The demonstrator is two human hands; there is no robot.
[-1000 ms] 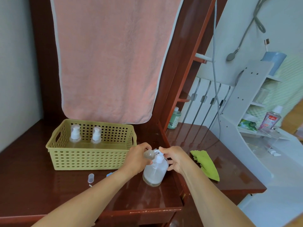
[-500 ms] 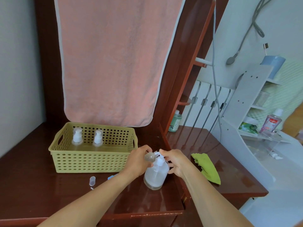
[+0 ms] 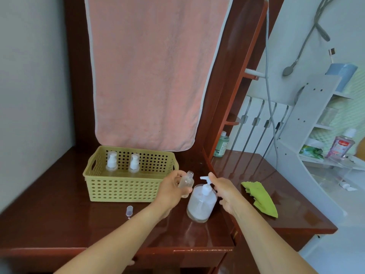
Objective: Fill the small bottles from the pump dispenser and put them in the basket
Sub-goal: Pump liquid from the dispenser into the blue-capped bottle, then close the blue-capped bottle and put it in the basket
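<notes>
Pump dispenser (image 3: 201,204) stands nearest us on the dark tabletop (image 3: 59,224), upright, with a small clear cap (image 3: 129,211) lying to its left. Our left grip (image 3: 170,191) curls round a small bottle (image 3: 186,181), open-necked and tilted, held just left of the pump head. Our right grip (image 3: 224,189) is loose and holds nothing, its forefinger at the pump head; we cannot tell whether it touches. A green cloth (image 3: 260,198) lies to the right. Behind, the yellow basket (image 3: 126,189) holds two pump-topped bottles (image 3: 112,163) upright, beneath a pink towel (image 3: 148,76).
</notes>
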